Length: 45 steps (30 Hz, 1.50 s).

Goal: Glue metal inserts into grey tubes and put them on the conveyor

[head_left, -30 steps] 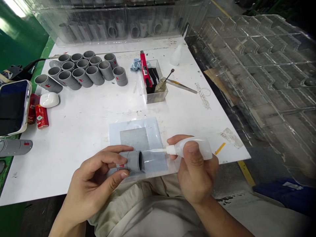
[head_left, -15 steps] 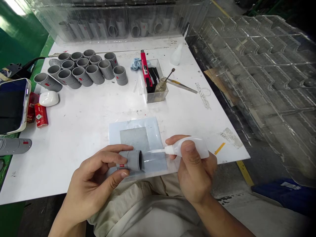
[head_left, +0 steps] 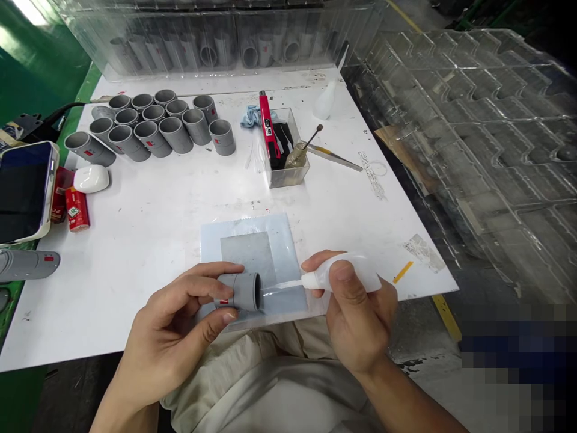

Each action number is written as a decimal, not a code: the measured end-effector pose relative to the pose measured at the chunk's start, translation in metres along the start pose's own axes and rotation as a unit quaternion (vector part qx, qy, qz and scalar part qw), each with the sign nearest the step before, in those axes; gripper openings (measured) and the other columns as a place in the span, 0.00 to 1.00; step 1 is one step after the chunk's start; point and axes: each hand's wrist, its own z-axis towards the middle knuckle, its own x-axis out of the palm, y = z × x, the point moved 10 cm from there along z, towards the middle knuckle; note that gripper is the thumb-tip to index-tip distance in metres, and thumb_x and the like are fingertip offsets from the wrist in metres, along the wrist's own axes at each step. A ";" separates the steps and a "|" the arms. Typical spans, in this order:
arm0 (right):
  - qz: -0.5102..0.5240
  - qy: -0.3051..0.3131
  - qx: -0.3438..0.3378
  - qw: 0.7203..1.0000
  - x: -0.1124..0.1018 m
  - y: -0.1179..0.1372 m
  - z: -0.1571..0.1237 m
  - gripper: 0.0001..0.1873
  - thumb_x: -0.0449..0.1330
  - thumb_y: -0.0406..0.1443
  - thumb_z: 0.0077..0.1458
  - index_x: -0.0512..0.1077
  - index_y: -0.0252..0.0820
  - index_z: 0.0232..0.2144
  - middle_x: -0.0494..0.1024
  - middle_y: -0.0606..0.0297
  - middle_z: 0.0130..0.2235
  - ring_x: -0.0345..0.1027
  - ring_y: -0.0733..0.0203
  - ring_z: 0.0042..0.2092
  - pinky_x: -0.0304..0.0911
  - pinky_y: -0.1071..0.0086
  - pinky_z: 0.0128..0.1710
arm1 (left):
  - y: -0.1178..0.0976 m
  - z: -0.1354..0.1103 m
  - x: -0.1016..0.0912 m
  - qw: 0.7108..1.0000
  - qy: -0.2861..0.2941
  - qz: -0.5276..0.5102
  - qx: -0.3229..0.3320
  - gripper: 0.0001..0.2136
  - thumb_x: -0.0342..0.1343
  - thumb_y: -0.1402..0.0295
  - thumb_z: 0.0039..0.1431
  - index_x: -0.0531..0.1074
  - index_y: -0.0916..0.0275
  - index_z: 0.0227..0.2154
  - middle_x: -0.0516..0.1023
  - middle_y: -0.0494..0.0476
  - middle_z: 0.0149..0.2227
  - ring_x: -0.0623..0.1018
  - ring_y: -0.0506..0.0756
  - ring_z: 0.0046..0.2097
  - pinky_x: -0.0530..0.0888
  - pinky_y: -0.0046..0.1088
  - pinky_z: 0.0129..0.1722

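Between thumb and fingers, my left hand [head_left: 180, 325] grips a grey plastic tube [head_left: 241, 291] with a small red mark, lying sideways with its open end facing right. My right hand [head_left: 358, 316] is closed around a white squeeze bottle [head_left: 349, 272]. The bottle's thin clear nozzle [head_left: 283, 284] points left at the tube's open rim; whether it touches the rim I cannot tell. Beneath both lies a light blue sheet [head_left: 282, 240] in clear plastic, with a grey square [head_left: 247, 249] on it.
Several grey tubes [head_left: 174, 133] stand at the back left. A clear box [head_left: 288, 174] holds a red cutter [head_left: 267, 129] and a small brush bottle. Tweezers [head_left: 336, 157] lie beside it, another squeeze bottle [head_left: 324, 102] behind. A phone [head_left: 24, 192] is at left; clear trays [head_left: 487, 150] are stacked at right.
Both hands hold the tube and the bottle almost as before. The whole view has shifted very slightly; the nozzle stays at the tube's mouth.
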 end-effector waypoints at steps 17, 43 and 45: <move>0.025 -0.026 0.010 0.999 0.001 0.002 0.004 0.16 0.63 0.47 0.70 0.85 0.48 0.34 0.83 0.64 0.36 0.72 0.63 0.32 0.69 0.70 0.30 | -0.006 0.001 0.006 0.997 0.040 0.051 0.033 0.20 0.64 0.76 0.68 0.79 0.44 0.56 0.80 0.51 0.58 0.77 0.55 0.63 0.78 0.20 0.54; 0.061 -0.052 0.007 0.997 -0.006 0.002 0.005 0.18 0.63 0.47 0.69 0.84 0.48 0.30 0.81 0.64 0.31 0.68 0.62 0.27 0.66 0.66 0.24 | 0.000 0.000 0.005 1.000 0.006 -0.015 0.015 0.22 0.64 0.80 0.66 0.76 0.47 0.57 0.79 0.54 0.59 0.79 0.56 0.61 0.81 0.25 0.54; 0.060 -0.050 0.014 0.997 -0.005 0.001 0.004 0.18 0.63 0.48 0.69 0.84 0.47 0.30 0.80 0.64 0.30 0.68 0.61 0.27 0.66 0.66 0.25 | -0.002 0.001 0.004 0.999 0.008 0.000 0.031 0.21 0.63 0.81 0.66 0.78 0.48 0.55 0.77 0.56 0.59 0.77 0.57 0.62 0.81 0.24 0.51</move>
